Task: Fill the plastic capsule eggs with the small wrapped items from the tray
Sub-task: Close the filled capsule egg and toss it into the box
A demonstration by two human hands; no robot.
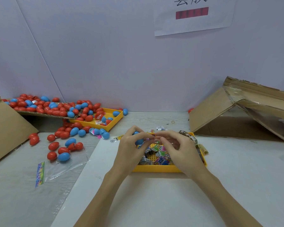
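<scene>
Over the yellow tray (pixel 156 168), left hand (pixel 131 148) grips a blue egg (pixel 138 141), right hand (pixel 175 147) pinches a small wrapper (pixel 148 139)

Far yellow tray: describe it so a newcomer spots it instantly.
Start at the egg pile spilling off the cardboard flap at the left wall. The far yellow tray sits under the flap's right end, holding red and blue eggs. The near yellow tray, under the hands, holds wrapped items instead.
</scene>
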